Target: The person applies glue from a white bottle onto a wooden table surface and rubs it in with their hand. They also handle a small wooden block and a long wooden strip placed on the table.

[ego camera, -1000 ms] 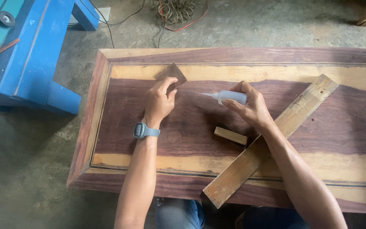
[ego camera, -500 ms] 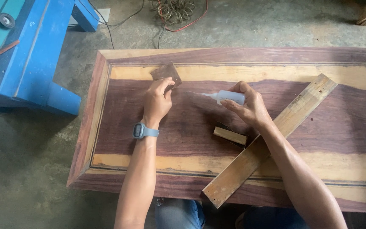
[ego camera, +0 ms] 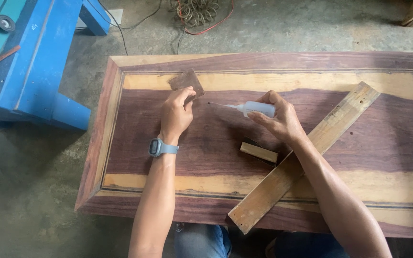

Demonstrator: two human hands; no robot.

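Left hand (ego camera: pixel 177 114), left of the frame's centre, pinching a small brown square of sandpaper or thin veneer (ego camera: pixel 186 81) between thumb and fingertips, sheet tilted up off the wood near the upper left part of the panel. Right hand (ego camera: pixel 278 119), just right of centre, clenched around a small white squeeze bottle (ego camera: pixel 259 108), long nozzle aimed left, tip hovering at or just above the dark purple-brown face of the large wooden panel (ego camera: pixel 350 143); touching or not, impossible to tell. No wet bead or glue line visible on the wood under the nozzle, so dispensing judged barely begun at most. Short pale wood block (ego camera: pixel 259 153) lying flat just below the right hand, apart from both hands, untouched. Long pale plank (ego camera: pixel 307 157) resting diagonally across the panel from lower centre to upper right, passing under the right forearm. Grey wristwatch (ego camera: pixel 160 147) on the left wrist. Blue machine stand (ego camera: pixel 34 67) at upper left, on the concrete floor (ego camera: pixel 25 200), with coiled cable (ego camera: pixel 199 12) at the top edge. Remaining, by the look of things: applying the bottle's contents, then using the sheet.
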